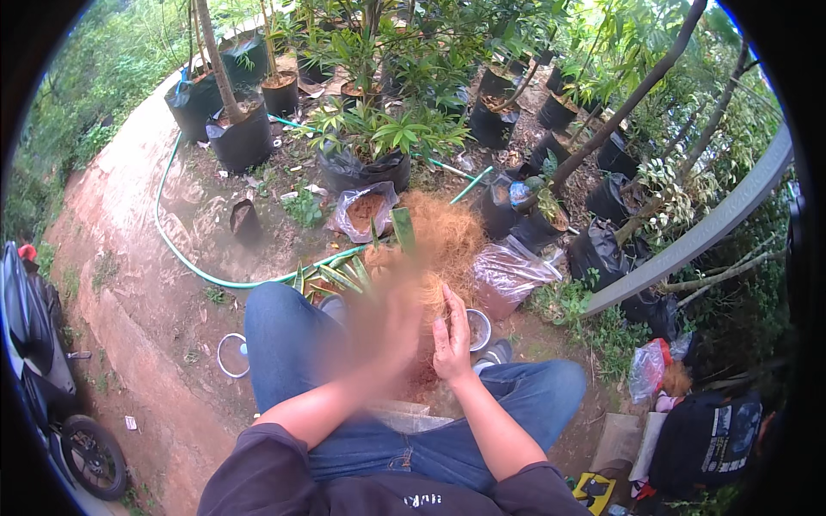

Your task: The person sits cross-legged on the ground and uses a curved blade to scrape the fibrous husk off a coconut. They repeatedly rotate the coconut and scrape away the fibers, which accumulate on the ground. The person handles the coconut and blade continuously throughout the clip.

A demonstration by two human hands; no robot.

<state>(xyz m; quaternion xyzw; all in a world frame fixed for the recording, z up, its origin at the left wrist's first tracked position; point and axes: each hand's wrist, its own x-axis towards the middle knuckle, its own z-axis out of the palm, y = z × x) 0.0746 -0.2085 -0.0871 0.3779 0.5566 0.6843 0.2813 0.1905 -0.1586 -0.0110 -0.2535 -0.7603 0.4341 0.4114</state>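
My left hand [387, 322] is strongly blurred over the middle of my lap; its fingers and anything in them cannot be made out. My right hand [453, 332], fingers upright and bent, touches the right side of a clump of brown coconut fibre [433, 293]. Behind it lies a larger heap of loose fibre [452, 226]. A variegated snake plant [335, 277] with yellow-edged leaves is at the left, and one broad green leaf [402, 230] stands up behind my left hand. A round white container [478, 329] sits just right of my right hand. Reddish soil [423, 380] shows between my legs.
A clear bag of soil [366, 213] and a clear plastic bag [513, 274] flank the fibre heap. A green hose [193, 267] curves at the left. Black planter bags [240, 138] with trees stand beyond. A white ring [232, 355] lies beside my left knee.
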